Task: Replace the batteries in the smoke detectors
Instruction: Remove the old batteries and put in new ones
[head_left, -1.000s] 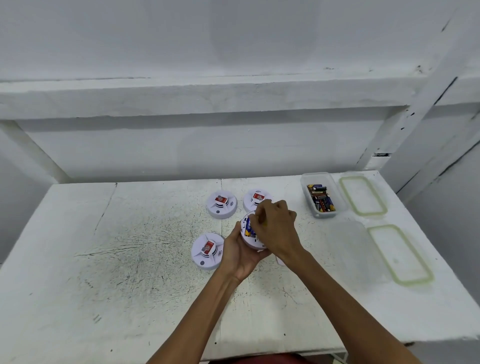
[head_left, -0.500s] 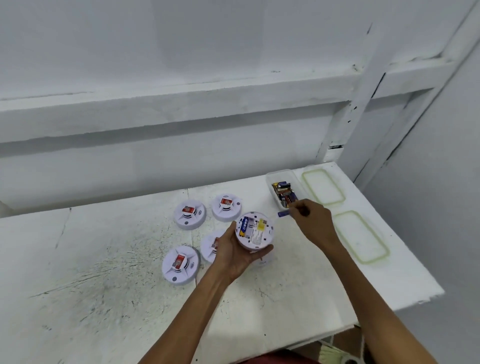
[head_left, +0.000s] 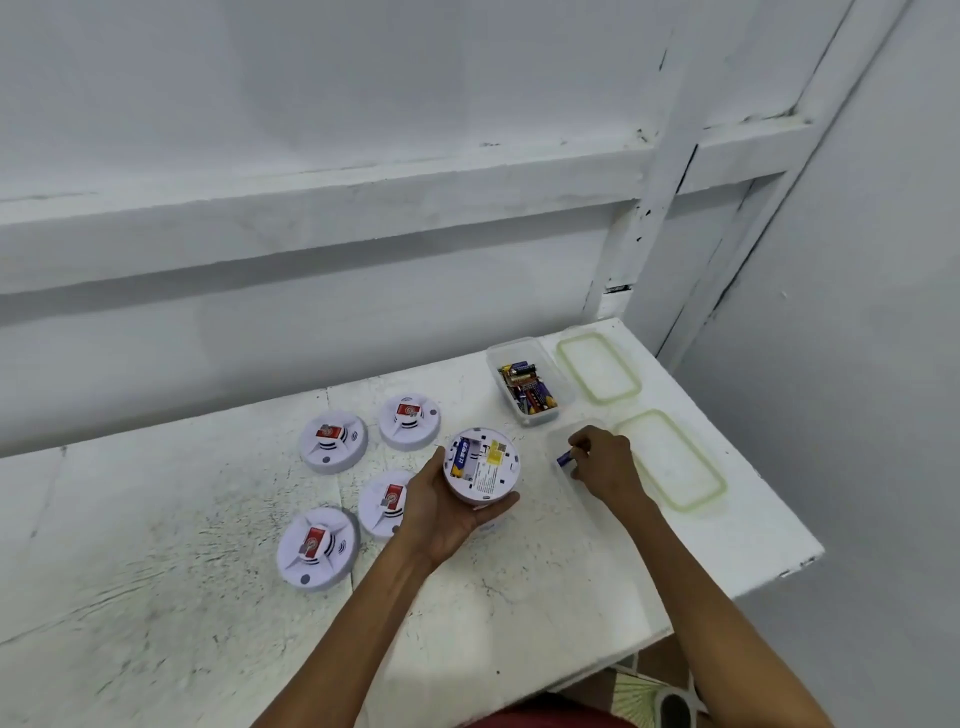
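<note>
Fingers of the left hand (head_left: 447, 512) are curled up around the rim of a white smoke detector (head_left: 481, 465), which we see held just above the table (head_left: 156, 597) with its underside facing up. Its battery bay lies uncovered, and one blue-and-yellow cell (head_left: 460, 457) sits in the left slot. To the right, the right hand (head_left: 605, 467) has thumb and fingertips pinched together on a small blue battery (head_left: 564, 458), whose end pokes out to the left. That hand hangs over what looks to us like a clear tub (head_left: 554, 441); we cannot tell whether it touches it. Just beyond, farther back, an open battery box (head_left: 540, 417) holds a jumble of mixed cells. Two green-rimmed lids lie flat at the right side of the table, one far (head_left: 597, 366) and one near (head_left: 670, 460). Left of the held detector, four more detectors rest face up with red labels: two at the far side (head_left: 332, 441) (head_left: 409, 421), one partly behind the left hand (head_left: 387, 501), and one nearest us (head_left: 317, 548).
</note>
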